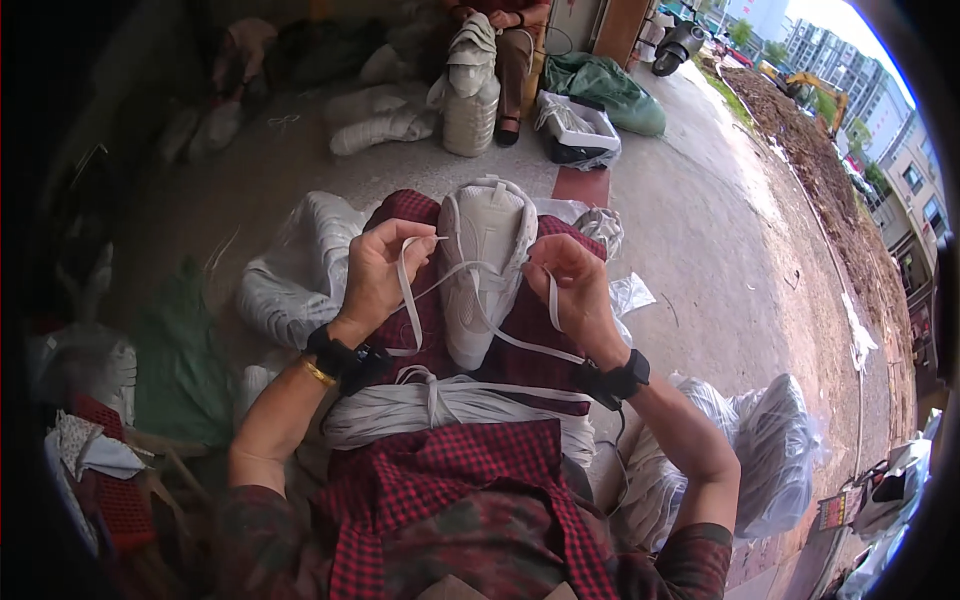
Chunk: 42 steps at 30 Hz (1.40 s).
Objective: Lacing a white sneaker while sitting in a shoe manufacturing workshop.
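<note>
We seem to be at a small open-fronted shoe workshop spilling onto a concrete yard [700,260]: stacked white shoes [470,90] and clear bags of them [300,270] lie about, with a bundle of white laces [440,405]. Beyond, dimly, we see a scooter [680,42], an excavator [815,88] and apartment blocks [830,40].

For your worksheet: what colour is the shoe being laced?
White shoe, seen best in the head view.

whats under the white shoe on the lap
The white shoe lies on a red checked cloth over the lap, near a tied bundle of white laces. What the sole covers is hidden.
</note>
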Available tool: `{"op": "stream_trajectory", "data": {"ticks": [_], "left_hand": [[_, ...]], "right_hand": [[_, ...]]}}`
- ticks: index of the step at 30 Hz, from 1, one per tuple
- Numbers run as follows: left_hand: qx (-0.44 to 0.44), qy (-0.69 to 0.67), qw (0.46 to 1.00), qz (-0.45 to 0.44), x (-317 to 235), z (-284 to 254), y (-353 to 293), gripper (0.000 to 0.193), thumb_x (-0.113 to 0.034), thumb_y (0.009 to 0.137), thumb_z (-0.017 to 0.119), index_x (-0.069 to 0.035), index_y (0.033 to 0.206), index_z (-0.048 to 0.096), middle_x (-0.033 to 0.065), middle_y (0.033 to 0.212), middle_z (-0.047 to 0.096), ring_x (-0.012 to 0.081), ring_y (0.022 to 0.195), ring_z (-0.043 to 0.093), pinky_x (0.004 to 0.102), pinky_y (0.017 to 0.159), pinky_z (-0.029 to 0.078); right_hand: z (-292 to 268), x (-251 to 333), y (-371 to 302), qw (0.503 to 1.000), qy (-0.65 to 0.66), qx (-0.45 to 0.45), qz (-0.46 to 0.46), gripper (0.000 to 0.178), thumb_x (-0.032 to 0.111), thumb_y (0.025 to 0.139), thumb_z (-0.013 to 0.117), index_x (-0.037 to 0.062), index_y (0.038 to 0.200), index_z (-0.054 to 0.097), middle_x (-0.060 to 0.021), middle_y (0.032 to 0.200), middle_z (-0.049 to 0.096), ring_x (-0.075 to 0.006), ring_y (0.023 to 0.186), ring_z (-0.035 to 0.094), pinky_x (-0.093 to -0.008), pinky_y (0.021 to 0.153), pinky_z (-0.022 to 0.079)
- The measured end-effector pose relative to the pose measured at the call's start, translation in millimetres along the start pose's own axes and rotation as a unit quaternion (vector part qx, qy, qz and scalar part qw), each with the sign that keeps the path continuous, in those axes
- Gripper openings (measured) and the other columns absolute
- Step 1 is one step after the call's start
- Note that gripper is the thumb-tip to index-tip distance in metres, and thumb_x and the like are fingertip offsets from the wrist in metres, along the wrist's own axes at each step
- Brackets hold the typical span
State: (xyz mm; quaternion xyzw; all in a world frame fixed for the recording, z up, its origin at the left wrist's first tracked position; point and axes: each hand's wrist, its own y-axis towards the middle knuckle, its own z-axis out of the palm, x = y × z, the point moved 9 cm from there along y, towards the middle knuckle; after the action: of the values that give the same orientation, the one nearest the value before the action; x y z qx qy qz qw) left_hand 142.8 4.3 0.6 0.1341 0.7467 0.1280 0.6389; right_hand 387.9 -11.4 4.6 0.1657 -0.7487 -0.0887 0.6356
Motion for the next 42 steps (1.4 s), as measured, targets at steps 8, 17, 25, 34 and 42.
{"op": "stream_trajectory", "data": {"ticks": [8,17,25,34,42], "left_hand": [[0.008,-0.045,0.999,-0.001,4.9,6.6,-6.0,0.014,-0.009,0.093,0.068,0.002,0.102,0.068,0.0030,0.088,0.070,0.0068,0.079,0.065,0.0218,0.074,0.053],[0.025,-0.001,1.000,-0.016,8.6,6.3,-8.4,0.017,-0.011,0.092,0.069,0.002,0.102,0.067,0.0047,0.091,0.071,0.0076,0.083,0.066,0.0221,0.075,0.054],[0.006,-0.030,0.999,0.010,4.1,6.7,-9.8,0.014,-0.011,0.090,0.072,0.001,0.097,0.069,0.0029,0.081,0.070,0.0054,0.070,0.062,0.0225,0.062,0.050],[0.028,-0.010,0.999,-0.016,3.5,12.7,-13.2,0.015,-0.013,0.092,0.070,0.000,0.098,0.069,0.0012,0.083,0.070,0.0034,0.073,0.061,0.0197,0.064,0.050],[0.005,0.063,0.998,0.023,-8.3,12.4,-16.0,0.016,-0.014,0.092,0.070,0.001,0.097,0.069,0.0015,0.081,0.069,0.0046,0.071,0.061,0.0220,0.064,0.050]], "right_hand": [[-3.9,4.7,1.5,0.998,-0.058,-0.020,0.005,0.012,-0.001,0.085,0.072,0.0052,0.090,0.062,0.0025,0.078,0.062,-0.0039,0.067,0.053,-0.0225,0.059,0.043],[0.4,12.5,-0.9,0.991,-0.127,0.005,-0.035,0.010,0.000,0.084,0.070,0.0033,0.085,0.061,0.0017,0.075,0.063,-0.0054,0.069,0.056,-0.0250,0.062,0.047],[0.8,33.4,-1.3,0.971,-0.212,-0.015,-0.111,0.011,0.000,0.082,0.071,0.0024,0.084,0.060,-0.0039,0.076,0.066,-0.0075,0.070,0.058,-0.0274,0.063,0.049],[6.5,8.7,3.0,0.990,-0.141,0.000,-0.029,0.010,0.001,0.085,0.070,0.0027,0.084,0.059,0.0009,0.071,0.063,-0.0069,0.065,0.058,-0.0235,0.059,0.047],[11.7,-12.4,8.6,0.994,0.018,0.088,0.059,0.011,0.006,0.092,0.070,0.0013,0.095,0.060,-0.0026,0.087,0.066,-0.0096,0.076,0.064,-0.0242,0.070,0.052]]}}
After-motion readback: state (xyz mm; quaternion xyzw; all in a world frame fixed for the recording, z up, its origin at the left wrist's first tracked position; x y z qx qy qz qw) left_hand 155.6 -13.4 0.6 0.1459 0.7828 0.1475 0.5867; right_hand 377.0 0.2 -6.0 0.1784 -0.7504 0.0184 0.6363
